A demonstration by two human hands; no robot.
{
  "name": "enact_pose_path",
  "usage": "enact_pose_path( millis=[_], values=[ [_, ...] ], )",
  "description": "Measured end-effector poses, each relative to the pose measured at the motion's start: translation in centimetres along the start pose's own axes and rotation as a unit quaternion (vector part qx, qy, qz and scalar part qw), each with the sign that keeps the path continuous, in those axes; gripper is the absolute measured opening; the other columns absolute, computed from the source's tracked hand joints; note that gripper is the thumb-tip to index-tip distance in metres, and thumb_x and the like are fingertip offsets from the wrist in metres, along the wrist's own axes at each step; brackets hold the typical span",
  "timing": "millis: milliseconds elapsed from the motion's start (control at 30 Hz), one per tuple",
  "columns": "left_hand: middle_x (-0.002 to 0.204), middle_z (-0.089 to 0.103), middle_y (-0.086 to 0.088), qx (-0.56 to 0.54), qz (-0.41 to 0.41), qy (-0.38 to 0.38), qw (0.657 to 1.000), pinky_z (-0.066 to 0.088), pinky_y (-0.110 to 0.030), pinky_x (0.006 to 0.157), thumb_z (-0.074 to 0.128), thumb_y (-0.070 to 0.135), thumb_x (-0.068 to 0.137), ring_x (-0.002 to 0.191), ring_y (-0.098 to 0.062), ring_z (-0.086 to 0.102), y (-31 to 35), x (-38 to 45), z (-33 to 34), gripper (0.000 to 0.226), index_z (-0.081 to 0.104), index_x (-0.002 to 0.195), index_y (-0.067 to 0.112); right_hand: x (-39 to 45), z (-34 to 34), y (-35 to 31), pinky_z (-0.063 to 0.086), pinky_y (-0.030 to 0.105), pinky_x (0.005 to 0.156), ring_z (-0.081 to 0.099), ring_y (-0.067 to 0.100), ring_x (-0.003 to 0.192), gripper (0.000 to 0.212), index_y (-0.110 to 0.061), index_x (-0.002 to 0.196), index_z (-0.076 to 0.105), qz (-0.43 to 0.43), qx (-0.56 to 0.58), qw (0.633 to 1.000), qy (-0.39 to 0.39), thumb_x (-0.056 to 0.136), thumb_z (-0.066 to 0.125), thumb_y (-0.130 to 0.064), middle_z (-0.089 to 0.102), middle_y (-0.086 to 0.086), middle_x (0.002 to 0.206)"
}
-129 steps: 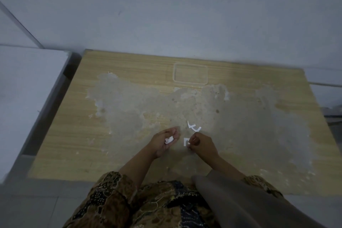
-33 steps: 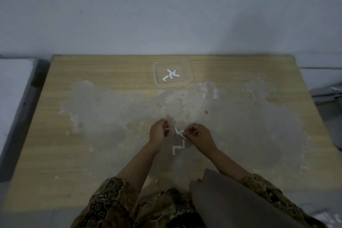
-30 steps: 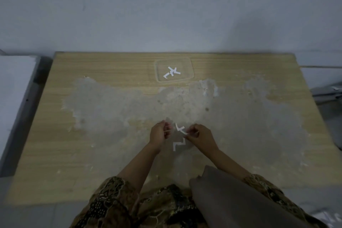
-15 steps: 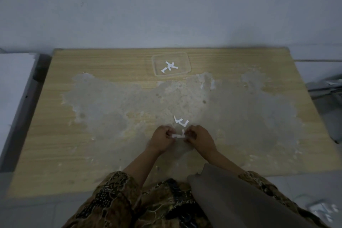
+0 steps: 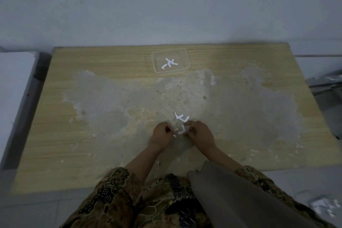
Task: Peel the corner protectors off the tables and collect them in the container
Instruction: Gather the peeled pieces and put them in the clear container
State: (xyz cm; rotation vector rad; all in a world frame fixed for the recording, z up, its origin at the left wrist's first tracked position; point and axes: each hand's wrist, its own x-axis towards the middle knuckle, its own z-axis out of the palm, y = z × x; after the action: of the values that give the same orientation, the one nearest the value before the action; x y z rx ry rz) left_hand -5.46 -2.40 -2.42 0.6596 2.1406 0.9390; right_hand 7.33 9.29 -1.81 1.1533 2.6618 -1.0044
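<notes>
Hands meet low over the worktop, a wood-grain slab with a wide grey patch of worn finish. The left hand and the right hand work one small white L-shaped corner protector between them, fingertips curled and pinching at its ends; the grip of each hand looks closed on that piece, though the dim light blurs exactly where each finger sits.

A second ago the hands held a protector raised between them, with this L-shaped piece lying flat below. Now they have dropped onto the flat one, and the raised piece appears to have been set down among the loose protectors just beyond the fingertips. Judging by that, the work is one of sorting or unsticking pieces, not yet of carrying them off.

The clear container sits well beyond the hands, near the far edge of the worktop, with a small cluster of collected protectors already lying in it. That cluster has not visibly grown in the last second.

The held protector lies roughly flat. Its longer arm runs from the left hand toward the right, and its short arm turns up toward the container on the right-hand side. The loose ones beyond it lie crossed and splayed, with arms angled toward the container.
</notes>
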Motion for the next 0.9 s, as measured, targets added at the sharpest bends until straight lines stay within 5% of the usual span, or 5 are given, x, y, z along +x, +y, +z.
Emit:
enact_pose_path(
  millis=[100, 267, 433, 633, 900],
  values=[
    [0.078, 0.068, -0.006, -0.100, -0.057, 0.023, 0.993, 0.042, -0.003, 0.057, 0.068, 0.015, 0.087, 0.064, -0.005, 0.062, -0.2, -0.3, -0.4, 0.016, 0.064, 0.080, 0.001, -0.1, 0.2, -0.1, 0.050, 0.037, 0.082, 0.060, 0.025, 0.096, 0.035, -0.023, 0.117, 0.066, 0.004, 0.000, 1.000, 0.019, 0.083, 0.069, -0.033, 0.064, 0.006, 0.103],
    [0.078, 0.071, -0.003, -0.317, -0.143, -0.045, 0.937, 0.054, -0.016, 0.055, 0.058, 0.002, 0.089, 0.067, -0.012, 0.067, 0.0, -0.8, -1.4, 0.013, 0.068, 0.086, 0.009, 0.3, 0.6, -0.5, 0.049, 0.035, 0.079, 0.060, 0.027, 0.092, 0.018, -0.022, 0.097, 0.070, 0.007, -0.008, 1.000, 0.018, 0.080, 0.071, -0.027, 0.063, 0.006, 0.095],
    [0.093, 0.068, -0.009, -0.395, -0.223, -0.071, 0.888, 0.054, -0.030, 0.078, 0.049, 0.003, 0.090, 0.086, -0.021, 0.064, -0.5, -0.5, -1.8, 0.025, 0.065, 0.109, 0.004, 0.8, 0.3, -0.6, 0.051, 0.032, 0.079, 0.065, 0.021, 0.083, 0.012, -0.013, 0.084, 0.069, 0.021, 0.080, 0.997, 0.002, 0.075, 0.076, -0.013, 0.070, 0.005, 0.085],
    [0.083, 0.066, -0.009, -0.463, -0.228, -0.043, 0.855, 0.055, -0.026, 0.066, 0.044, 0.020, 0.097, 0.080, -0.021, 0.063, 0.6, 0.2, -2.0, 0.028, 0.067, 0.099, 0.004, 1.1, -1.0, -2.6, 0.043, 0.012, 0.063, 0.064, 0.004, 0.072, 0.035, -0.027, 0.082, 0.057, 0.041, 0.232, 0.972, 0.021, 0.066, 0.087, -0.019, 0.072, -0.001, 0.077],
    [0.095, 0.069, -0.008, -0.485, -0.218, -0.084, 0.843, 0.059, -0.025, 0.064, 0.040, 0.032, 0.100, 0.079, -0.018, 0.065, 1.6, 0.6, -1.7, 0.037, 0.063, 0.110, 0.005, 2.1, -1.3, -4.7, 0.037, 0.010, 0.051, 0.054, -0.009, 0.051, 0.046, -0.018, 0.095, 0.050, -0.004, 0.178, 0.984, -0.032, 0.064, 0.082, -0.007, 0.058, -0.011, 0.052]
  ],
)
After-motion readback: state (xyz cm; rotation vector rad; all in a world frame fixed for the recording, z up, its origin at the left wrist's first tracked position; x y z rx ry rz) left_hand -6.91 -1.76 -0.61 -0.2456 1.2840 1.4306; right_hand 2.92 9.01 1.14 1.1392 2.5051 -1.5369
